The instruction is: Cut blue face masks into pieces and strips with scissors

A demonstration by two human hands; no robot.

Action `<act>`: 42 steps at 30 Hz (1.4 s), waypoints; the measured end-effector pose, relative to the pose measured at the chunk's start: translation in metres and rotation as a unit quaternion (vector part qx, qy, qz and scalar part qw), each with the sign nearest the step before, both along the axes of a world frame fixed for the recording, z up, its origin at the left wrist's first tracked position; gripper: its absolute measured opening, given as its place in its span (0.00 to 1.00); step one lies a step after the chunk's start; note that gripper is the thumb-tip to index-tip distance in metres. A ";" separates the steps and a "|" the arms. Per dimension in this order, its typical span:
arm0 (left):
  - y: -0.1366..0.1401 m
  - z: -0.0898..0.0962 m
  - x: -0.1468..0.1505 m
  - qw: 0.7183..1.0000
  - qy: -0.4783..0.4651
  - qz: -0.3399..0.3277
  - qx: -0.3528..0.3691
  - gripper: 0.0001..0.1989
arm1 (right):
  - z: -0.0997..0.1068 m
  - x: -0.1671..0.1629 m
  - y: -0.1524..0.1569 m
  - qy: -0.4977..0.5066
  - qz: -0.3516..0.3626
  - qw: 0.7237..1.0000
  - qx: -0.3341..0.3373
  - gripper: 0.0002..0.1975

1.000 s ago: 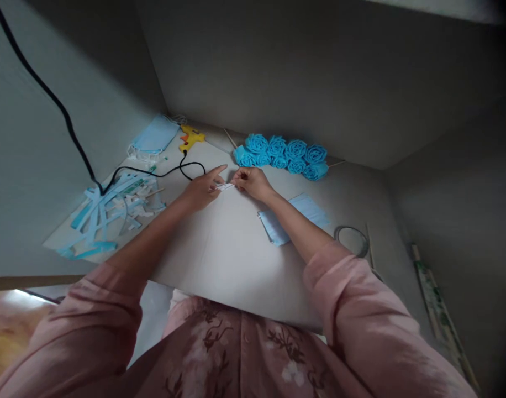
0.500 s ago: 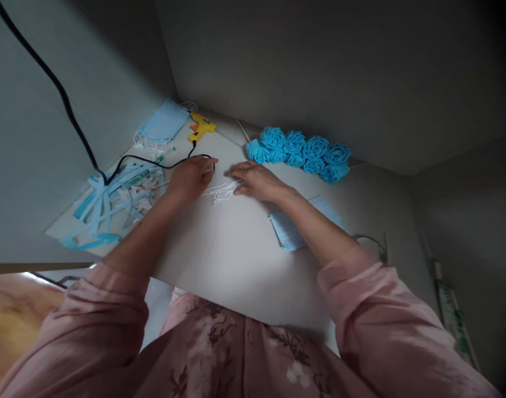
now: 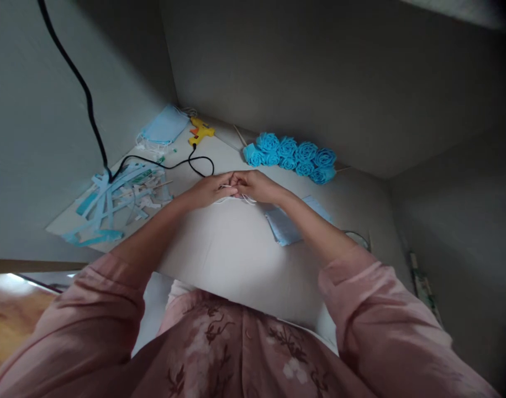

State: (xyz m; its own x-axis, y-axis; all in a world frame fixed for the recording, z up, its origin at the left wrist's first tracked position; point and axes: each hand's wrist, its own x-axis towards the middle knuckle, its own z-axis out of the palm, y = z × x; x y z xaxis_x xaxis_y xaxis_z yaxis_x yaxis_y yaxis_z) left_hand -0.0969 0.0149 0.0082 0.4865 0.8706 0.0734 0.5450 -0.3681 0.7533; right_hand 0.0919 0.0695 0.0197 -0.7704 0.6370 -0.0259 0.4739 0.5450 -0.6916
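White elastic cords (image 3: 248, 199), thin like face-mask ear loops, are bunched between my two hands just above the table. My left hand (image 3: 214, 189) has its fingers closed on one side of the bunch. From the other side my right hand (image 3: 255, 186) grips it too, and the fingertips of both hands meet. Loose cord ends hang below the fingers; the rest is hidden by them. Under my right forearm lie light-blue mask pieces (image 3: 284, 225) on the table.
Several blue fabric roses (image 3: 296, 153) on sticks line the back edge of the white table (image 3: 220, 249). A yellow glue gun (image 3: 201, 131) with a black cord (image 3: 153, 163) lies near stacked blue face masks (image 3: 165, 124). Cut blue and white strips (image 3: 107, 204) cover the left side.
Both hands have come together from either side of the white cords. The cords that lay spread on the table are now gathered up between the fingers.
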 end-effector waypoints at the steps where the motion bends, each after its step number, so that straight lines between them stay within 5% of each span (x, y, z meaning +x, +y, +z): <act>1: -0.001 0.001 -0.001 1.000 0.002 0.004 -0.004 0.26 | -0.001 0.001 0.000 0.018 -0.014 1.000 -0.017 0.05; 4: 0.002 0.000 -0.006 0.998 0.031 0.056 0.001 0.34 | -0.006 0.003 -0.001 0.048 -0.042 0.997 -0.046 0.07; 7: 0.007 -0.004 -0.012 0.994 0.058 0.093 0.023 0.32 | -0.007 0.000 -0.006 0.001 -0.045 0.999 0.001 0.06; 11: 0.012 -0.013 -0.017 0.988 0.110 0.076 0.081 0.28 | -0.002 -0.009 -0.016 -0.134 -0.010 0.982 0.129 0.11; 18: 0.013 -0.017 -0.014 0.991 0.112 0.032 0.067 0.24 | -0.002 -0.021 -0.031 -0.196 -0.005 0.961 0.196 0.07; 21: 0.007 -0.012 -0.009 0.994 0.095 -0.001 0.047 0.23 | -0.003 -0.016 -0.029 -0.116 -0.027 0.987 0.111 0.05; 24: 0.001 -0.008 -0.005 0.997 0.074 -0.009 0.013 0.19 | -0.004 -0.007 -0.025 0.010 -0.049 0.997 -0.062 0.02; 32: -0.002 -0.004 -0.001 0.999 -0.021 -0.030 0.025 0.19 | -0.002 0.009 -0.035 0.205 -0.147 0.897 -0.362 0.15; 37: -0.003 -0.004 0.001 0.999 -0.025 -0.031 0.028 0.21 | 0.003 0.011 -0.045 0.220 -0.208 0.869 -0.392 0.20; 42: -0.004 -0.006 0.004 0.999 0.016 0.011 0.030 0.26 | 0.005 0.011 -0.055 0.172 -0.223 0.904 -0.320 0.21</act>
